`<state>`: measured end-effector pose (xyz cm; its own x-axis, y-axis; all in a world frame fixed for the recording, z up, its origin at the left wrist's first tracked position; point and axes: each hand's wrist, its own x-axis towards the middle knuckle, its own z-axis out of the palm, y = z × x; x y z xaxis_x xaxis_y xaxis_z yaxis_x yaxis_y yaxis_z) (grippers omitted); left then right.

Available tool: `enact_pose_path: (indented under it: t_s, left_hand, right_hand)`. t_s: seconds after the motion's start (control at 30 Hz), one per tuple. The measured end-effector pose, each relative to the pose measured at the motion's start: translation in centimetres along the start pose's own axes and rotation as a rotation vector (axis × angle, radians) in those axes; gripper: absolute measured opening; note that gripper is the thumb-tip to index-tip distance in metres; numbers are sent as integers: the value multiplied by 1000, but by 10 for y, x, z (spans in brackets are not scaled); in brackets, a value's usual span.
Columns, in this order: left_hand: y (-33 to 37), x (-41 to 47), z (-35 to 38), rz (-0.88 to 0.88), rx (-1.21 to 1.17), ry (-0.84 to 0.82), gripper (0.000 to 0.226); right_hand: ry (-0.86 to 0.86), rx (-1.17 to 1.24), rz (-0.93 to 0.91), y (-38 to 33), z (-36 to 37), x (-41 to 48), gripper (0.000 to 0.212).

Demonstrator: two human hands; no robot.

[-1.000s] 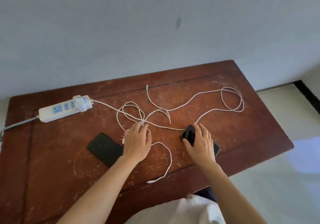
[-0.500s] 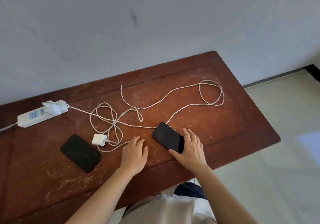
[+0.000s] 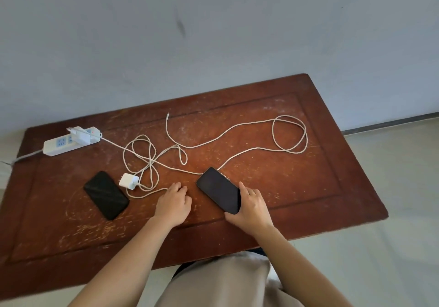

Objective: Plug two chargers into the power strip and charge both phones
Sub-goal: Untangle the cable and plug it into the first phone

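Observation:
A white power strip (image 3: 60, 144) lies at the table's far left, with one white charger (image 3: 82, 134) plugged into it. That charger's cable (image 3: 288, 151) runs past the right phone, loops at the right and ends free (image 3: 168, 114). A second white charger (image 3: 128, 181) lies loose beside the left black phone (image 3: 106, 195). Its tangled cable (image 3: 140, 154) leads under the curled fingers of my left hand (image 3: 174, 203). My right hand (image 3: 250, 208) grips the near right edge of the right black phone (image 3: 217, 189), which lies flat.
The worn brown wooden table (image 3: 320, 188) stands against a grey wall. Its near edge is just behind my wrists, and pale floor shows to the right. The strip's grey lead (image 3: 26, 157) runs off the left edge.
My left hand came off the loose charger and drew back towards me, and the cable end from the front edge now sits at its fingers. My right hand slid to the phone's near end.

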<state>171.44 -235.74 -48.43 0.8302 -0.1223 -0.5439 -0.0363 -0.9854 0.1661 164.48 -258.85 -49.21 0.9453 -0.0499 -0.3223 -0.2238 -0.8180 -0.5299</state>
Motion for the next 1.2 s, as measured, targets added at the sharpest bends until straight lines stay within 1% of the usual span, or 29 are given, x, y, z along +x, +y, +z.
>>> enact_pose_path:
  t_s: [0.07, 0.1, 0.13, 0.23, 0.27, 0.3, 0.37, 0.4, 0.47, 0.5, 0.57, 0.6, 0.67, 0.73, 0.8, 0.87, 0.93, 1.03, 1.17, 1.2]
  left_hand:
    - [3, 0, -7, -48, -106, -30, 53]
    - [4, -1, -12, -79, -189, -36, 57]
    - [7, -2, -19, -113, -286, -27, 66]
    - [19, -1, -39, -171, -602, 36, 86]
    - [24, -2, -45, -175, -735, 25, 90]
    - [29, -2, -51, -174, -878, -8, 95]
    - [35, -3, -59, -178, -1084, -110, 105]
    - [36, -3, -62, -161, -1149, -169, 104]
    - [32, 0, -63, -87, -1253, -277, 91]
    - [30, 2, -63, -60, -1291, -306, 87]
    - [26, 7, -63, -49, -1374, -295, 85]
    - [23, 9, -63, -61, -1420, -263, 85]
    - [16, 14, -61, -97, -1514, -213, 79]
    - [5, 21, -57, -171, -1595, -170, 71]
    - [-9, 29, -54, -260, -1651, -137, 59]
    - [-24, 34, -52, -332, -1676, -127, 53]
    - [-40, 38, -53, -388, -1667, -121, 60]
    - [-61, 42, -56, -426, -1662, -124, 82]
    - [-83, 49, -57, -444, -1645, -122, 81]
    - [-87, 50, -58, -446, -1638, -124, 80]
  right_hand:
    - [-16, 117, 50, -2, -8, 0, 98]
    - [-23, 197, 89, -4, -11, 1, 98]
    - [-41, 297, 139, -6, -13, 2, 100]
    - [-130, 766, 343, -13, -19, 9, 114]
    - [-157, 901, 385, -17, -20, 9, 115]
    - [-175, 982, 394, -20, -20, 10, 113]
    - [-204, 1049, 363, -32, -20, 10, 107]
    - [-215, 1074, 343, -38, -20, 10, 105]
    - [-245, 1128, 303, -50, -19, 11, 101]
    - [-266, 1145, 283, -55, -20, 13, 100]
    - [-308, 1145, 248, -65, -21, 16, 99]
    - [-318, 1125, 229, -71, -22, 19, 97]
    - [-284, 1066, 208, -82, -22, 28, 89]
    - [-178, 987, 213, -93, -22, 45, 70]
    - [-13, 790, 227, -104, -23, 71, 50]
    - [98, 504, 183, -112, -23, 103, 43]
    - [105, 285, 118, -119, -20, 133, 43]
    - [74, 3, 44, -128, -4, 170, 44]
    - [-20, -256, -127, -140, 23, 188, 51]
    - [-24, -317, -159, -141, 28, 188, 50]
